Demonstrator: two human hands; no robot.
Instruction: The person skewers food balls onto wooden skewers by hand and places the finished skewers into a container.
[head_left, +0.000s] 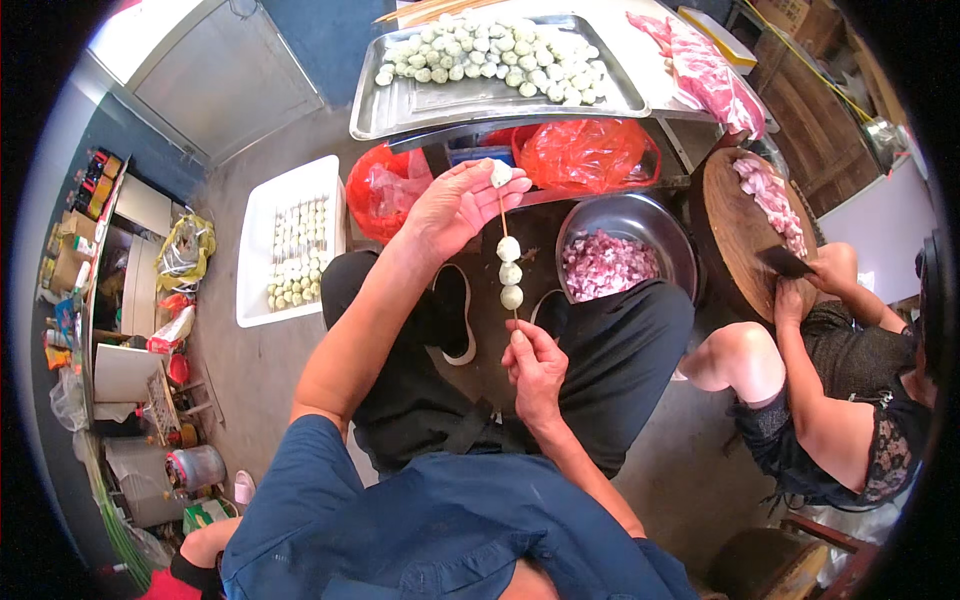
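Observation:
My left hand holds one pale, speckled ball between thumb and fingers at the upper tip of a wooden skewer. Three more such balls sit together lower on the skewer. Below them, my right hand pinches the skewer's lower end. Beyond my hands, a metal tray on the table bears many loose balls of the same kind. At the left, a white plastic bin contains rows of skewered balls.
A steel bowl of diced meat lies right of my knees. At the right, a co-worker holds a cleaver over a round wooden chopping block with sliced meat. Raw meat and red plastic bags are near the table.

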